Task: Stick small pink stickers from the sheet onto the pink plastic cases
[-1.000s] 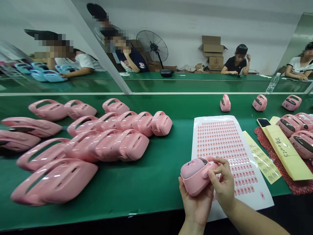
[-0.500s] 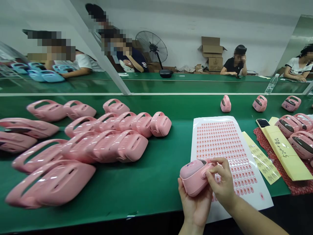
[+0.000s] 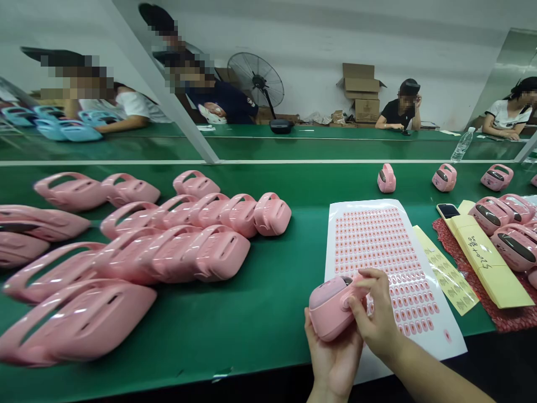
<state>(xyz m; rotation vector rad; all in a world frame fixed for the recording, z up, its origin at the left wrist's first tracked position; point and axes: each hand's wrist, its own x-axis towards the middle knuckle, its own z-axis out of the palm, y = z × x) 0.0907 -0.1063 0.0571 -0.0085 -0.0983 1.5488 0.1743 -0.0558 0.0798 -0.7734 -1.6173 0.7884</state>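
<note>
Pink handled unit point(image 3: 329, 318) held in both hands over the green bench point(image 3: 260, 319).
Left hand point(image 3: 335, 359) grips its underside; right hand point(image 3: 376, 314) has thumb and fingers closed on its side, beside the sticker sheet point(image 3: 371, 366).

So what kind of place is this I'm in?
Probably a factory assembly line, judging by the rows of matching pink devices, the sheet of small stickers and the long green workbench.

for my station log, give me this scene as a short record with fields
left hand: supports a pink device from below
right hand: touches the same device
near hands: white sheet with rows of pink-and-red pieces
left of hands: more pink devices
right of sheet: yellow papers
background: people, fan, cardboard boxes
</note>
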